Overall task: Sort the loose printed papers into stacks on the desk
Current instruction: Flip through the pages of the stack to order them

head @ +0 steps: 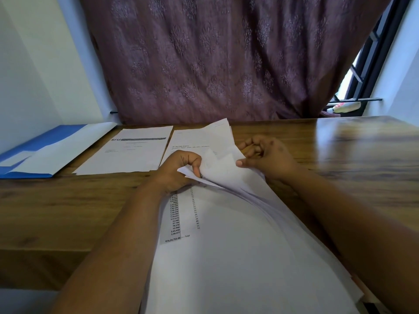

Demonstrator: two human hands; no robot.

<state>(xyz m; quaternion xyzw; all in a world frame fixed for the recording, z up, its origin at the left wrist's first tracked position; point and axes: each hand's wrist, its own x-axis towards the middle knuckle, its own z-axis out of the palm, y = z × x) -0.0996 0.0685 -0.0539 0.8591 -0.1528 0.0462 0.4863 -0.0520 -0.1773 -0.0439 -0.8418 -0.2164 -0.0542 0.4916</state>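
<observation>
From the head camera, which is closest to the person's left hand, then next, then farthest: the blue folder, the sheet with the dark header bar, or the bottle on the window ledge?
Measured from the left hand:
1. Sheet with the dark header bar, on the desk just beyond and left of the hand.
2. Blue folder, farther left at the desk's edge.
3. Bottle, far right on the window ledge behind the desk.

Folder (34, 155) far left on bench (340, 150). Right of it, paper stack (127, 152); next right, second stack (192, 141). Loose sheaf (238, 234) nearest, in front. Curtain (215, 60) behind bench.
</observation>
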